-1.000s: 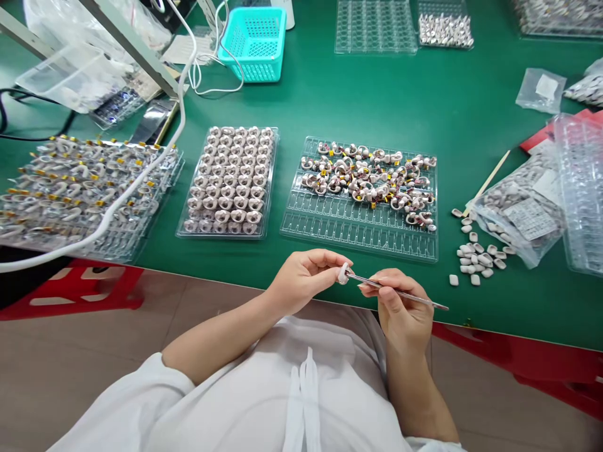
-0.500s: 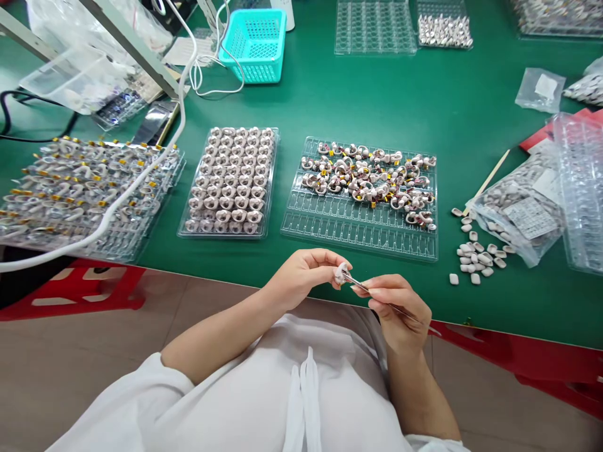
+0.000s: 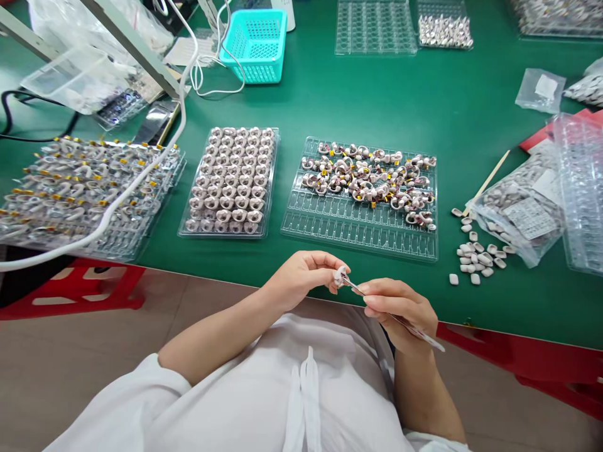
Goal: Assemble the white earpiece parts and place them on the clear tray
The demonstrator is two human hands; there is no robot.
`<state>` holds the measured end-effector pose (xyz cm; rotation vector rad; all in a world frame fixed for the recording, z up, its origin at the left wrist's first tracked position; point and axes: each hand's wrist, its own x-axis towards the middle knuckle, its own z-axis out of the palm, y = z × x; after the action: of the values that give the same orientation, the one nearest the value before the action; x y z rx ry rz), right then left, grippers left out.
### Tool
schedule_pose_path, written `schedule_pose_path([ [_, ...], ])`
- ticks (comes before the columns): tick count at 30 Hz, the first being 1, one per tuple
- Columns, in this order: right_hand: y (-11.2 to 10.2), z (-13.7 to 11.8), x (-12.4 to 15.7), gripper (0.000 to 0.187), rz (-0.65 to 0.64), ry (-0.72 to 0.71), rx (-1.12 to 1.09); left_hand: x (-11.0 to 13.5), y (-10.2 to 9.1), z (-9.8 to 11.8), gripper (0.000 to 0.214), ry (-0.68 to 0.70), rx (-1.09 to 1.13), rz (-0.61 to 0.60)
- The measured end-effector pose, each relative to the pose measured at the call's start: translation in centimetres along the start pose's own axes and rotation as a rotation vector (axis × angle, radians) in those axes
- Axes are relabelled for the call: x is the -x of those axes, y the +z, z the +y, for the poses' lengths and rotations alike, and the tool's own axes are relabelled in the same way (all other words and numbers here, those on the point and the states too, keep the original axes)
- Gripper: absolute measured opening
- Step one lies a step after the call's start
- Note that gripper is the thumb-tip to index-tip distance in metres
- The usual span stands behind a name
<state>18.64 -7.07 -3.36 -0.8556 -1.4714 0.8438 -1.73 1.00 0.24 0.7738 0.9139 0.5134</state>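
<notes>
From the head view, we see our left hand (image 3: pixel 308 279) pinching a small off-white casing (image 3: pixel 340 276) between thumb and fingertips, just beyond the near edge of the green table (image 3: pixel 377 94). The fingers of our right hand (image 3: pixel 400 314) are closed around slim metal tweezers (image 3: pixel 354 287), whose tips meet the casing. Beyond our hands lies a clear ribbed tray (image 3: pixel 348 229) with ring-shaped parts in its far rows; left of it stands a tray of off-white shells (image 3: pixel 221 236). To our right, loose caps (image 3: pixel 475 258) lie beside a labelled plastic bag (image 3: pixel 530 216).
</notes>
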Motion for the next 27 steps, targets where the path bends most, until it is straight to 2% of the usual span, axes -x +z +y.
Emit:
schedule_pose_path([
  [2, -0.2, -0.3, -0.4, 0.033, 0.004, -0.025, 0.017, 0.2, 0.3, 0.1, 0.013, 0.023, -0.015, 0.013],
  [5, 0.5, -1.1, -1.0, 0.016, 0.170, 0.035, -0.013, 0.7, 0.9, 0.2, 0.014, 0.061, -0.040, 0.051],
  [7, 1.1, -1.6, -1.1, 0.019, 0.273, 0.097, -0.017, 1.0, 1.2, 0.4, 0.016, 0.088, -0.061, 0.085],
  [8, 1.3, -1.8, -1.1, 0.021, 0.284, 0.120, 0.007, 1.1, 1.3, 0.5, 0.016, 0.097, -0.070, 0.099],
  [12, 1.6, -1.8, -1.0, 0.030, 0.139, 0.118, 0.263, 1.3, 1.5, 0.6, 0.017, 0.127, -0.074, 0.120],
  [15, 2.0, -1.4, -1.3, 0.040, 0.088, 0.023, 0.383, 1.3, 1.8, 0.6, 0.018, 0.157, -0.073, 0.129],
  [18, 2.4, -0.9, -1.6, 0.048, 0.085, -0.072, 0.442, 1.1, 1.9, 0.4, 0.019, 0.171, -0.052, 0.119],
  [27, 1.9, 0.0, -1.3, 0.055, -0.008, -0.162, 0.533, 1.1, 1.6, 0.6, 0.019, 0.130, -0.067, 0.089],
])
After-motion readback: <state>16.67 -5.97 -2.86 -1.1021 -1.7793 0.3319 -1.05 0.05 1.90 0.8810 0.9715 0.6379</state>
